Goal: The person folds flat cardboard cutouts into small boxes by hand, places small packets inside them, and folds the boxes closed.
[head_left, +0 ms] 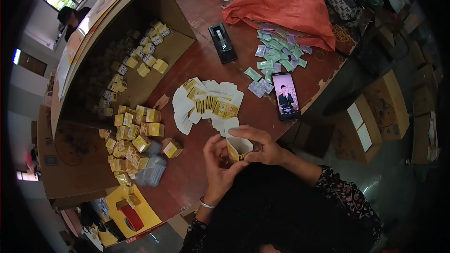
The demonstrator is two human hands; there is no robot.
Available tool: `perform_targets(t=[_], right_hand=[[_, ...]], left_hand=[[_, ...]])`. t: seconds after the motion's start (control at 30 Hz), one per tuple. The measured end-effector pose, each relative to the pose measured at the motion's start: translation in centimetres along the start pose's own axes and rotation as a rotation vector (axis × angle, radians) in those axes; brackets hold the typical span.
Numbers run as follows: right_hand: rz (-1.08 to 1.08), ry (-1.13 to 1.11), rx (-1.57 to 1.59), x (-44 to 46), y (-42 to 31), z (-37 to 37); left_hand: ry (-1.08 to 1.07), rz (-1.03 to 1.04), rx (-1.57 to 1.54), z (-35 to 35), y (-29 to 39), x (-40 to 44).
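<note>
Between my two hands, near the table's front edge, is a small yellow-and-white carton (240, 145) with its top open. My left hand (219, 164) wraps its fingers round the carton's left side. On the right side, my right hand (260, 146) grips it with thumb and fingers. Just beyond my hands lies a fanned stack of flat yellow-and-white cartons (226, 109). A closed yellow box (172, 148) sits to the left, beside a heap of similar boxes (136, 131) and some clear plastic pieces (152, 171).
A large cardboard box (173, 49) on its side holds many small boxes. Green and purple sachets (276, 51) lie by a red plastic bag (286, 7). A lit phone (285, 96) and a black device (222, 42) rest on the red table (187, 178). A person (72, 18) is at upper left.
</note>
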State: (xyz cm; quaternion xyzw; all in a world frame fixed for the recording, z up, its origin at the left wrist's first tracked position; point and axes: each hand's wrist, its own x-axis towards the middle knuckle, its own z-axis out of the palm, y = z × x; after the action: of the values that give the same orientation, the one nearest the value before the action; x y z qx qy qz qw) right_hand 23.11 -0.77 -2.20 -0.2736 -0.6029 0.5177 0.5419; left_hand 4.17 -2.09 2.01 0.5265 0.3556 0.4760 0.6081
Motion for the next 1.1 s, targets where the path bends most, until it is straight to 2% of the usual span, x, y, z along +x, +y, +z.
perform_targets(t=[0.1, 0.2, 0.3, 0.4, 0.5, 0.6, 0.63, 0.7, 0.83, 0.93, 1.1], right_hand=[[-0.020, -0.018, 0.060, 0.4, -0.2, 0.9], [-0.113, -0.106, -0.068, 1.1, 0.0, 0.4], [-0.202, -0.213, -0.258, 1.9, -0.3, -0.5], [-0.268, -0.223, -0.496, 2.6, -1.3, -0.8], [-0.235, -0.144, -0.628, 3.2, -3.2, -0.5], [-0.128, 0.057, -0.222, 1.6, -1.8, -0.3], [-0.186, -0.036, -0.342, 1.6, -1.9, -0.9], [-0.094, -0.053, -0.256, 0.8, -1.3, -0.4], [0.077, 0.013, -0.112, -0.2, -1.5, 0.6], [-0.208, 0.010, -0.343, 1.3, -1.7, 0.6], [-0.209, 0.080, -0.226, 1.1, -1.1, 1.1]], left_hand=[[-0.104, 0.127, 0.049, -1.1, -1.6, -0.7], [-0.218, 0.087, 0.174, -1.4, -0.6, -0.4], [-0.201, -0.017, 0.033, -1.8, -0.8, -1.0], [-0.204, -0.059, -0.078, -2.3, -1.7, -1.4], [-0.127, -0.041, -0.099, -1.9, -1.6, -1.1], [-0.090, 0.071, -0.123, -1.6, -0.3, 0.3], [-0.112, 0.081, -0.087, -1.9, -0.6, 0.3], [-0.161, 0.090, -0.016, -2.5, -1.4, 0.1], [-0.131, 0.019, -0.140, -1.5, -1.0, 0.0], [-0.091, 0.048, -0.139, -1.4, -1.3, -0.1], [-0.041, 0.095, -0.216, -1.2, -2.1, 0.6]])
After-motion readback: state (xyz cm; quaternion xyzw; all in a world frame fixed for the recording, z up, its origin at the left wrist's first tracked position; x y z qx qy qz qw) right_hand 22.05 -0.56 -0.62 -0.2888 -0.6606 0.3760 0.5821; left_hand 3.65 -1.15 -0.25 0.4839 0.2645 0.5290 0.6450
